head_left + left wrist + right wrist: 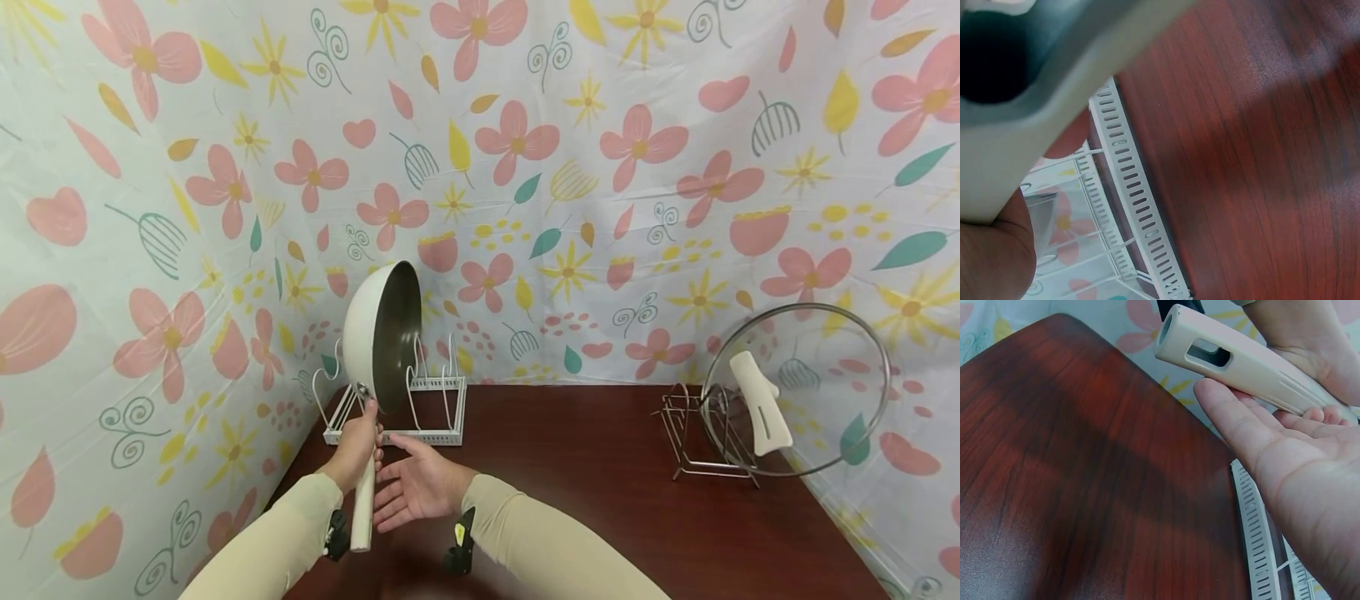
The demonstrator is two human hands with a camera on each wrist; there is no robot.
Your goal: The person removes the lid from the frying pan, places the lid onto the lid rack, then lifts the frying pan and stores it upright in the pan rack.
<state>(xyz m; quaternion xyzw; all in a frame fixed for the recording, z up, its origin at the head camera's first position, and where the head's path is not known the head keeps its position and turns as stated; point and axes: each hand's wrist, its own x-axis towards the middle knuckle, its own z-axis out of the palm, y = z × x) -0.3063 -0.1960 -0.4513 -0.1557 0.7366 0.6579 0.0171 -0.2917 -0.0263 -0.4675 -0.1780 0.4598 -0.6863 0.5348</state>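
A white wok with a dark inside stands on its edge in the white wire rack at the back left. My left hand grips its cream handle close to the pan body, thumb laid along the top. Beside the handle, my right hand is spread with its palm turned up. In the right wrist view the straight fingers of the right hand lie right at the underside of the handle. The left wrist view shows the rack's slotted rail below the handle.
At the right, a glass lid with a cream knob handle leans upright in a small metal wire rack. The dark red wooden table meets a flowered cloth behind and at the left.
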